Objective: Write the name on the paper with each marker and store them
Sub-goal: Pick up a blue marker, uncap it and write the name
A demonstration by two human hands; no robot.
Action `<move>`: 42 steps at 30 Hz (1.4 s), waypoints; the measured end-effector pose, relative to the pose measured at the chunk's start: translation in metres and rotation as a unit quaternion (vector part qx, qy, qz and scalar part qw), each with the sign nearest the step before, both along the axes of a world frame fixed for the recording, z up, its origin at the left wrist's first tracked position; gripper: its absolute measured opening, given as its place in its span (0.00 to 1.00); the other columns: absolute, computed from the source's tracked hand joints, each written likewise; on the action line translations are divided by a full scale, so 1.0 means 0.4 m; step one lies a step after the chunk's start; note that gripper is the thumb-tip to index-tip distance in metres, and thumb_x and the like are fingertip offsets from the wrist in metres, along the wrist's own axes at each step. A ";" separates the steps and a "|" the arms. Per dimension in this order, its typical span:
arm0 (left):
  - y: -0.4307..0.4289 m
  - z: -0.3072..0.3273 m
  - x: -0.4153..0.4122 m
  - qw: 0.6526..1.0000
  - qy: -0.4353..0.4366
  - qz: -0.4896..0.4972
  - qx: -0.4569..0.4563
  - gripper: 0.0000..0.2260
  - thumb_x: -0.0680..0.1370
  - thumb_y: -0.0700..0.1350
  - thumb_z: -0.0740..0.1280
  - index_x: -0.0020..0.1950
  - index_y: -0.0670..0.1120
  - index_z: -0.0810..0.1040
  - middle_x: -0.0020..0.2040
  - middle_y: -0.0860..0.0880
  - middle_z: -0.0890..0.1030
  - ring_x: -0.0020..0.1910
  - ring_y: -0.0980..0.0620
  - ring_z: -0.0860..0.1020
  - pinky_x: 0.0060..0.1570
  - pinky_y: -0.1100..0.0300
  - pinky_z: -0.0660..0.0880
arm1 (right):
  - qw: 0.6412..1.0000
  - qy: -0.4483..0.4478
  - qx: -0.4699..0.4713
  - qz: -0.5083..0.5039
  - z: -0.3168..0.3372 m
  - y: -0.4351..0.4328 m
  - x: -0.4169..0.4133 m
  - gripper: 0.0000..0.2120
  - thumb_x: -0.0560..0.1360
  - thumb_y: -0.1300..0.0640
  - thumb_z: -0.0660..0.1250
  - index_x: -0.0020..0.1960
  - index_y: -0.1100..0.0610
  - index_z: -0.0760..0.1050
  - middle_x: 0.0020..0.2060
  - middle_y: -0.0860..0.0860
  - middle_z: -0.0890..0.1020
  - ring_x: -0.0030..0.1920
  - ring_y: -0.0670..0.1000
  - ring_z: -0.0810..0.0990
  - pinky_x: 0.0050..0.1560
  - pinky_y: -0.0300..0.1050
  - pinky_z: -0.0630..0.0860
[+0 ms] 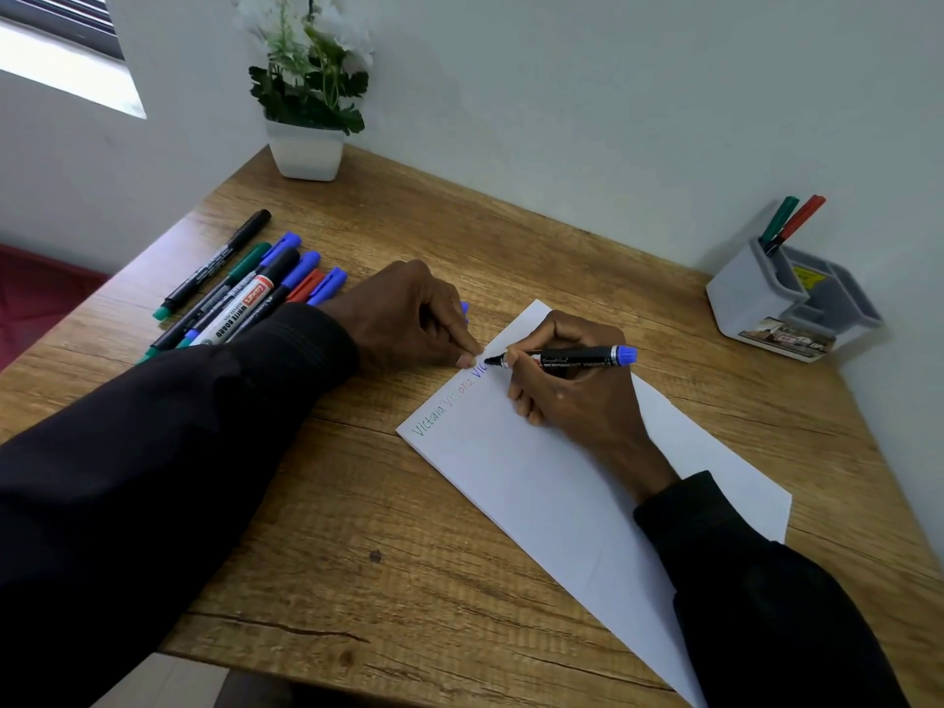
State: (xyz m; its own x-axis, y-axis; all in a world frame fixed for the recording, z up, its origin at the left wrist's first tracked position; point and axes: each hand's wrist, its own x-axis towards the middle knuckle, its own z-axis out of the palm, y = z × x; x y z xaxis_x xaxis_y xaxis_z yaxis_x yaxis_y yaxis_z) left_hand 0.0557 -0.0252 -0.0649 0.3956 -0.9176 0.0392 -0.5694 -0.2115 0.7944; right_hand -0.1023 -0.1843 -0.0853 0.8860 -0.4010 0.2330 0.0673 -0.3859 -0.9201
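Observation:
My right hand (pixel 567 385) grips a black marker with a blue end (pixel 577 357), its tip on the white paper (pixel 551 482) near the top edge. The name stands on the paper in green, in red, and partly in blue (pixel 449 401). My left hand (pixel 414 319) holds a blue cap (pixel 464 308) in its curled fingers, and a fingertip presses the paper's top edge. Several markers (pixel 240 293) lie in a row at the table's left. A grey-white holder (pixel 792 304) at the right holds a green marker (pixel 777 222) and a red marker (pixel 797 223).
A white pot with a plant (pixel 305 148) stands at the back corner of the wooden table (pixel 357 528). Walls close the table in at the back and right. A red surface (pixel 36 298) lies beyond the left edge.

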 end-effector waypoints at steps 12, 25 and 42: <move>-0.001 -0.005 0.004 1.000 0.001 0.008 0.004 0.08 0.70 0.43 0.76 0.48 0.51 0.86 0.45 0.52 0.83 0.45 0.56 0.80 0.45 0.60 0.79 | 1.000 0.019 0.001 -0.024 -0.006 -0.004 0.002 0.10 0.76 0.70 0.72 0.38 0.61 0.79 0.28 0.59 0.82 0.23 0.56 0.80 0.24 0.42 0.74; 0.005 0.002 -0.001 1.000 0.002 0.002 0.002 0.09 0.71 0.41 0.76 0.50 0.48 0.85 0.46 0.51 0.83 0.46 0.59 0.79 0.46 0.68 0.78 | 1.000 0.002 -0.004 -0.013 -0.007 -0.005 0.003 0.07 0.78 0.68 0.72 0.41 0.63 0.81 0.29 0.58 0.83 0.24 0.55 0.81 0.25 0.42 0.75; 0.001 0.001 -0.003 1.000 0.011 -0.007 0.000 0.11 0.71 0.43 0.76 0.47 0.58 0.83 0.46 0.52 0.83 0.46 0.53 0.81 0.44 0.55 0.79 | 0.999 0.011 0.001 -0.042 -0.005 -0.006 0.005 0.07 0.77 0.69 0.72 0.41 0.68 0.79 0.28 0.60 0.82 0.23 0.55 0.81 0.24 0.42 0.74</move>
